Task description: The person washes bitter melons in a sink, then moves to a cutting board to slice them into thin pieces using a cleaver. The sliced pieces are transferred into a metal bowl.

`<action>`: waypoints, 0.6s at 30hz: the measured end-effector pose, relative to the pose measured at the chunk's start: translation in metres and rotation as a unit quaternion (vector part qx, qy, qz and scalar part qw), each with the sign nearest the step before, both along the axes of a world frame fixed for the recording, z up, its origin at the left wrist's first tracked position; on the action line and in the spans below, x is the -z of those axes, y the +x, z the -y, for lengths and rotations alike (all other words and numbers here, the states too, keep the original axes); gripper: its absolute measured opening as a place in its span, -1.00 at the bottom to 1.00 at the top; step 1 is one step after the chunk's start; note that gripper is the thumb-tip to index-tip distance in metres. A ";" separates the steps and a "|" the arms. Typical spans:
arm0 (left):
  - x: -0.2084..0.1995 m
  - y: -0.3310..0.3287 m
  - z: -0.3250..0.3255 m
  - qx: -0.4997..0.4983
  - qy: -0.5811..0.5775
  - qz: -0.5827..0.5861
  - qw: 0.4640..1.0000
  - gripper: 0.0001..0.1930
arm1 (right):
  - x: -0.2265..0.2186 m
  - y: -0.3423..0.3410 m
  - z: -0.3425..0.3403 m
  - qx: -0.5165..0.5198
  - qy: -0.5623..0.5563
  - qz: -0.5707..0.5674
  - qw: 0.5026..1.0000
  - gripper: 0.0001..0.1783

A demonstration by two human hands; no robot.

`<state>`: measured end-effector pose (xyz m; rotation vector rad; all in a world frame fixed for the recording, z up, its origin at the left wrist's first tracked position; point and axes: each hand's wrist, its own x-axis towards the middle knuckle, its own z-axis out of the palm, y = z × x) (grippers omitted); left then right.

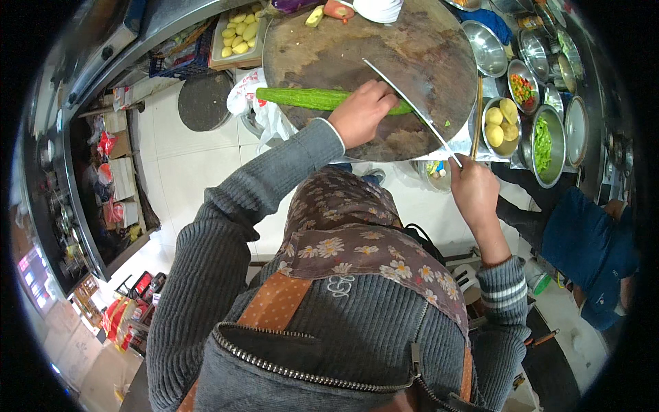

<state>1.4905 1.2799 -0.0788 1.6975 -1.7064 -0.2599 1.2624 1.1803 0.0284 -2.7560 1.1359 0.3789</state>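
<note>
A long green gourd (298, 97) with a rough-looking skin lies across the round wooden chopping board (322, 48); I cannot tell its exact kind. My left hand (362, 114) is closed over its right part, pressing it to the board. A kitchen knife (412, 101), seen nearly edge-on, slants across the gourd's right end just beyond my left fingers. My right hand (473, 184) is wrapped round the knife's handle at the board's near right edge. A tiny green bit (447, 123) lies right of the blade. Whether the edge is in the gourd is hidden.
At the board's far edge are a pale peeled piece (314, 16) and a white item (379, 9). Steel bowls stand right: potatoes (495, 136), diced peppers (523, 89), green slices (542, 147). A potato tub (240, 31) stands far left. Another person (580, 233) is at right.
</note>
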 end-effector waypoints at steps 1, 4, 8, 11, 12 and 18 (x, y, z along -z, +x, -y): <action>0.000 0.000 -0.001 -0.004 -0.017 -0.005 1.000 -0.62 | 0.000 0.000 -0.004 0.002 -0.003 0.020 1.000 -0.78; -0.001 -0.001 -0.004 -0.007 -0.020 -0.024 0.999 -0.62 | 0.002 -0.005 -0.016 0.010 -0.008 0.030 0.999 -0.79; 0.000 -0.001 -0.003 -0.004 -0.025 -0.003 1.000 -0.62 | 0.000 0.000 -0.015 0.029 -0.003 -0.007 1.000 -0.78; 0.000 -0.003 -0.004 -0.002 -0.034 0.000 0.999 -0.61 | -0.012 -0.003 -0.027 0.036 -0.006 0.002 0.999 -0.77; -0.001 -0.001 -0.003 -0.002 -0.018 0.005 1.000 -0.61 | 0.001 -0.003 -0.022 0.041 0.001 -0.009 0.999 -0.77; 0.006 -0.001 -0.002 -0.002 -0.076 0.008 0.997 -0.68 | -0.020 0.004 -0.031 0.047 -0.003 0.007 0.999 -0.75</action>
